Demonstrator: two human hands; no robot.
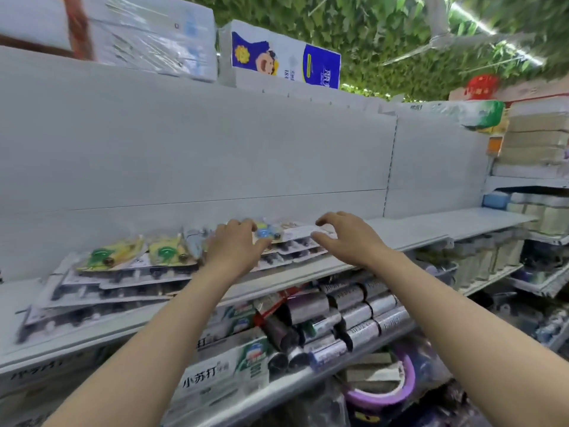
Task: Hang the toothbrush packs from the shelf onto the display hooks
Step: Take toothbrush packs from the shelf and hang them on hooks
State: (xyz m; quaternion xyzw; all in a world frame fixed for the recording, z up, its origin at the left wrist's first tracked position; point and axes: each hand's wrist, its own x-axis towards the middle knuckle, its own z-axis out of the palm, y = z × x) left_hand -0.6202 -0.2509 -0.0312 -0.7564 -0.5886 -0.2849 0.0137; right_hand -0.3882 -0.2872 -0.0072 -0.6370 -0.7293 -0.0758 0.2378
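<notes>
Packs (292, 241) lie stacked flat on the shelf (431, 226). To lift one, the right hand (348, 238) brackets the right stack's end, fingers parted. Left hand (234, 245) covers it, grip unclear.

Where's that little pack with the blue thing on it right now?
In the head view, the blue pack lies atop a stack on the shelf, mid-frame, between the left hand and right hand, right of the green packs.

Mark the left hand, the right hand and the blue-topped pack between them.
left hand (235, 246): head view, back of the hand.
right hand (349, 241): head view, back of the hand.
blue-topped pack (265, 233): head view, its round blue part.
</notes>
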